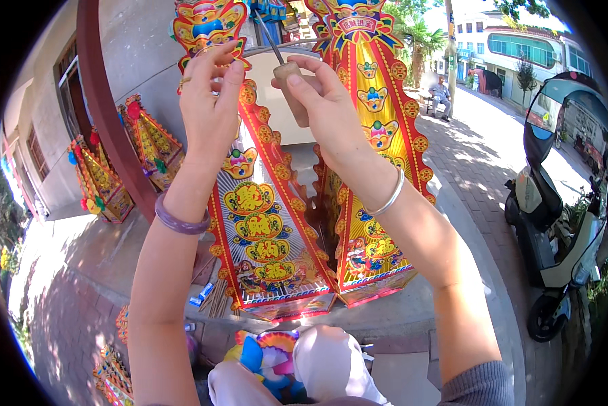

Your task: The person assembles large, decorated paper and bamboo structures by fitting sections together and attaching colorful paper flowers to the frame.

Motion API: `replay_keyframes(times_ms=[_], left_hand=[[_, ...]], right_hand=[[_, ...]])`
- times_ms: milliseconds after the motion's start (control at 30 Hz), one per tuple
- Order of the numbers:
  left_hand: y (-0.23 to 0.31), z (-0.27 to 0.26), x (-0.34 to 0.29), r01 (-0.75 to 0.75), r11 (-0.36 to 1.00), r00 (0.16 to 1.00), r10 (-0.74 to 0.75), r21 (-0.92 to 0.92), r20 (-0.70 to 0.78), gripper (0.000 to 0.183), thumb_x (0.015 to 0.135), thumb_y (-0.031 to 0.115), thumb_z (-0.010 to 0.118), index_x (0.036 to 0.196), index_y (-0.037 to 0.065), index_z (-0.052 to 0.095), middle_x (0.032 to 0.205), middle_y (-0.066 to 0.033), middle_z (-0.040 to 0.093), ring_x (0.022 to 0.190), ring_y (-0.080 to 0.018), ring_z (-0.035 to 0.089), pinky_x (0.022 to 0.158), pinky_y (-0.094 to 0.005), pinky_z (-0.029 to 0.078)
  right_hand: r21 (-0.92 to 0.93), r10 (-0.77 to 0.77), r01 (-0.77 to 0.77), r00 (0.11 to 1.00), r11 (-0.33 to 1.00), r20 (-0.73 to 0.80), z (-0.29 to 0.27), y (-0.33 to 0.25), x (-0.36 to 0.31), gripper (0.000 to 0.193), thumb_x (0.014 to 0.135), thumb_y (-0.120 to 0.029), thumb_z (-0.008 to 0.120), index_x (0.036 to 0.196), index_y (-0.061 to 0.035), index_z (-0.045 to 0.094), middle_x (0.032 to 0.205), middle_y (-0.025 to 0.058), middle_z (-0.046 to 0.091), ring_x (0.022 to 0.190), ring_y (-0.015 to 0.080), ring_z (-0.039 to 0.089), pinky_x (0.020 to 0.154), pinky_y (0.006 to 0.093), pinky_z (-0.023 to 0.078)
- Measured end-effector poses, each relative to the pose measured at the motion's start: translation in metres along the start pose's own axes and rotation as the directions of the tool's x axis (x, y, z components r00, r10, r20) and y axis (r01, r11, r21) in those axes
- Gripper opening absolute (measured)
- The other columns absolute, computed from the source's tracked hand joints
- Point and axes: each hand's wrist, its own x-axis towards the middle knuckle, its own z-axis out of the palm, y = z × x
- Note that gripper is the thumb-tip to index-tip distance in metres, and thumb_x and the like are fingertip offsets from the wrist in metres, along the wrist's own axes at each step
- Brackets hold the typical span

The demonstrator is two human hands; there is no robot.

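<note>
My left hand (211, 101) reaches up and pinches the top edge of a tall red, yellow and blue paper tower (263, 230) that stands on a stone ledge. A purple bangle sits on that wrist. My right hand (327, 108) grips the wooden handle of an awl-like tool (291, 84) whose thin metal spike points up toward the tower's top. A silver bangle circles the right wrist. A second matching paper tower (375, 135) stands just behind my right forearm.
More colourful paper towers (148, 145) lean by a red pillar (104, 101) at left. A scooter (554, 223) is parked on the brick pavement at right. A person (441, 95) sits far off. My knees (324, 365) and bright paper pieces (263, 355) are below.
</note>
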Motion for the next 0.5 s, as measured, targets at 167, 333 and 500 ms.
replay_keyframes(times_ms=[167, 333, 500], left_hand=[[0.03, 0.057, -0.022, 0.255, 0.862, 0.949, -0.137, -0.439, 0.283, 0.059, 0.096, 0.034, 0.054, 0.145, 0.01, 0.032, 0.103, -0.0087, 0.058, 0.086, -0.0136, 0.061, 0.063, -0.024, 0.05], [0.045, 0.069, -0.015, 0.382, 0.847, 0.902, -0.254, -0.37, 0.35, 0.052, 0.097, 0.028, 0.054, 0.143, 0.01, 0.037, 0.103, -0.0071, 0.061, 0.084, -0.0106, 0.058, 0.07, -0.0238, 0.047], [0.035, 0.081, 0.006, 0.269, 0.947, 0.922, -0.199, -0.179, 0.332, 0.044, 0.094, 0.021, 0.053, 0.137, 0.011, 0.048, 0.105, -0.008, 0.061, 0.072, -0.0085, 0.055, 0.071, -0.023, 0.046]], right_hand=[[0.352, -0.051, 0.103, 0.987, 0.93, -0.155, 0.004, -0.002, -0.002, 0.03, 0.097, -0.014, 0.049, 0.126, -0.0057, 0.048, 0.104, 0.0078, 0.063, 0.086, 0.0122, 0.062, 0.068, 0.0244, 0.051], [-0.421, -0.496, 0.442, 0.868, 0.792, -0.024, -0.058, 0.014, 0.027, 0.032, 0.092, -0.024, 0.057, 0.113, -0.0013, 0.064, 0.108, 0.0154, 0.062, 0.096, 0.027, 0.06, 0.083, 0.0365, 0.047], [-0.832, -0.636, 0.161, 0.725, 0.531, -0.266, -0.158, 0.003, 0.094, 0.053, 0.077, -0.028, 0.072, 0.121, -0.002, 0.057, 0.11, 0.0149, 0.061, 0.104, 0.0282, 0.055, 0.089, 0.038, 0.044]])
